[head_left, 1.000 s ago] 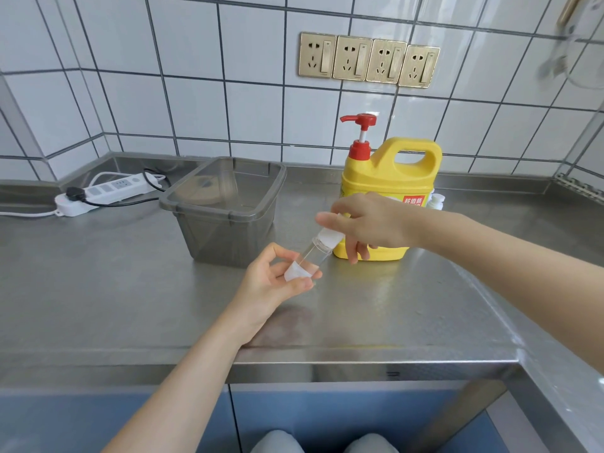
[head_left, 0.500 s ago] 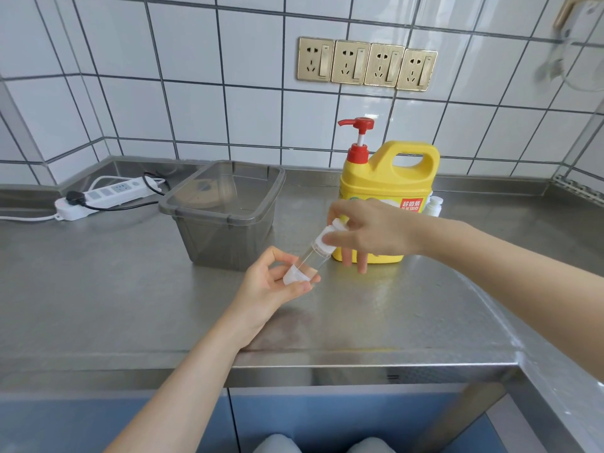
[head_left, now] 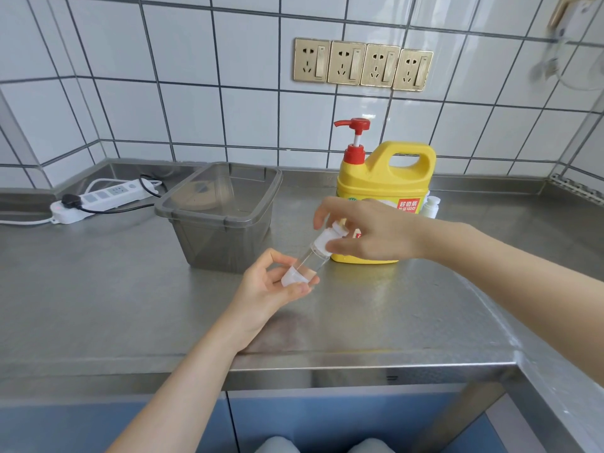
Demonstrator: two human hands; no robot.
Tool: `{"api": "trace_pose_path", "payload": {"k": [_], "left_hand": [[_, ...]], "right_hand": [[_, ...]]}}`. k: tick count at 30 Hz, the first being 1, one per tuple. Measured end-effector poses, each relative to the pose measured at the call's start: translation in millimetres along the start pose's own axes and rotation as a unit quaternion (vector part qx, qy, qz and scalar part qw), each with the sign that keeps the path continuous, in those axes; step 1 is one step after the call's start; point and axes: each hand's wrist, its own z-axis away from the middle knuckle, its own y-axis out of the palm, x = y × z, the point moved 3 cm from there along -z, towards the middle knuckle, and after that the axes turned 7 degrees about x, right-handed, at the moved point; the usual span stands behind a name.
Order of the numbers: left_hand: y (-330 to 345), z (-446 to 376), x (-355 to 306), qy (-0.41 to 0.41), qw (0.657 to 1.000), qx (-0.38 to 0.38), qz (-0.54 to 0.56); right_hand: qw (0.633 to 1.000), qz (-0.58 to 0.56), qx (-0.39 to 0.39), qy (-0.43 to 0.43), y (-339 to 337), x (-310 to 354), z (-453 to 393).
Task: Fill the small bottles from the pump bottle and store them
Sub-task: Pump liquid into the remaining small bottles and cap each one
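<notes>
A small clear bottle (head_left: 310, 259) is held tilted above the steel counter (head_left: 98, 295). My left hand (head_left: 274, 282) grips its lower end together with a translucent cap (head_left: 292, 276). My right hand (head_left: 369, 233) pinches the bottle's white top (head_left: 328, 238). Behind my right hand stands the yellow pump bottle (head_left: 385, 178) with a red pump head (head_left: 356, 125). A second small white-capped bottle (head_left: 433, 206) peeks out to the right of the yellow one.
A grey see-through storage box (head_left: 225, 220) stands left of the pump bottle. A white power strip (head_left: 98, 197) with a black plug lies at the back left. Wall sockets (head_left: 362, 64) sit on the tiled wall. The counter's front edge runs below my arms.
My right hand's fingers have shifted around the bottle's white top, the forefinger now raised. The bottle and my left hand have hardly moved.
</notes>
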Motion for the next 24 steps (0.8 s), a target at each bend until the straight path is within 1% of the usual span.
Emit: {"api": "trace_pose_path", "payload": {"k": [3, 6, 9, 11, 14, 16, 18, 20, 22, 24], "left_hand": [[0.2, -0.5, 1.8, 0.006, 0.999, 0.006, -0.046], [0.1, 0.0, 1.5, 0.016, 0.996, -0.004, -0.087], [-1.0, -0.2, -2.1, 0.026, 0.998, -0.019, -0.056], [-1.6, -0.9, -3.3, 0.033, 0.997, -0.027, -0.060], [-2.9, -1.0, -4.8, 0.058, 0.991, -0.060, -0.106], [-3.4, -0.6, -5.1, 0.074, 0.983, -0.087, -0.143], [-4.4, 0.0, -5.1, 0.092, 0.975, -0.110, -0.171], [-5.5, 1.3, -5.4, 0.114, 0.966, -0.132, -0.193], [-7.3, 3.0, -7.8, 0.132, 0.956, -0.160, -0.206], [-9.2, 4.6, -9.5, 0.143, 0.950, -0.183, -0.210]], "right_hand": [[0.997, 0.071, -0.027, -0.004, 3.8, 2.7, -2.6], [0.994, 0.097, -0.054, -0.003, 8.8, 3.1, -5.6], [0.998, 0.030, -0.060, -0.013, 10.8, 5.1, -5.1], [0.997, 0.016, -0.075, -0.014, 12.6, 7.7, -6.7], [0.993, -0.039, -0.100, 0.038, 12.1, 9.1, -10.9], [0.988, -0.094, -0.084, 0.092, 12.5, 8.1, -14.8], [0.978, -0.139, -0.070, 0.140, 15.5, 9.4, -19.3], [0.967, -0.179, -0.069, 0.167, 19.4, 12.7, -24.6], [0.953, -0.237, -0.079, 0.171, 23.8, 15.3, -28.9], [0.931, -0.321, -0.090, 0.147, 29.9, 15.1, -30.4]]}}
